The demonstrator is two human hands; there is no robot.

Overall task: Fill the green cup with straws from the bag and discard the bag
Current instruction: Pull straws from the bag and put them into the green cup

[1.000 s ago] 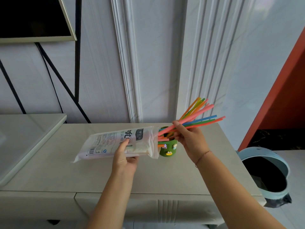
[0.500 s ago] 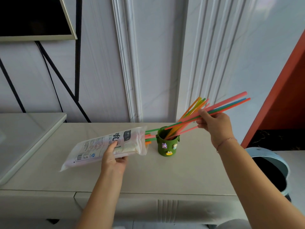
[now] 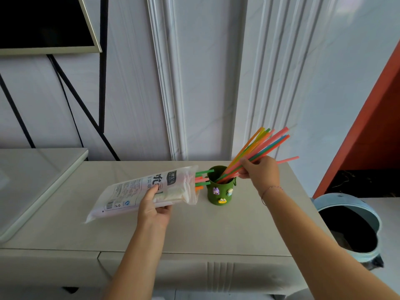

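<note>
A green cup [image 3: 219,192] with small stickers stands upright on the pale cabinet top [image 3: 216,230]. My right hand [image 3: 259,173] grips a bundle of coloured straws [image 3: 263,146] just right of the cup; their lower ends are inside the cup and they lean up to the right. My left hand [image 3: 154,210] holds the white printed straw bag [image 3: 142,190] left of the cup, its open mouth facing the cup. Several straw ends [image 3: 202,178] stick out of the bag's mouth.
A pale blue waste bin [image 3: 348,226] with a dark liner stands on the floor at the right of the cabinet. A lower side table [image 3: 32,180] lies at the left. A screen [image 3: 43,22] on a black stand sits upper left. An orange panel [image 3: 376,126] rises at the right.
My right hand pulled the bundle of straws out of the bag, swung it right, then lowered its ends into the cup. The bag shifted slightly left and back.
</note>
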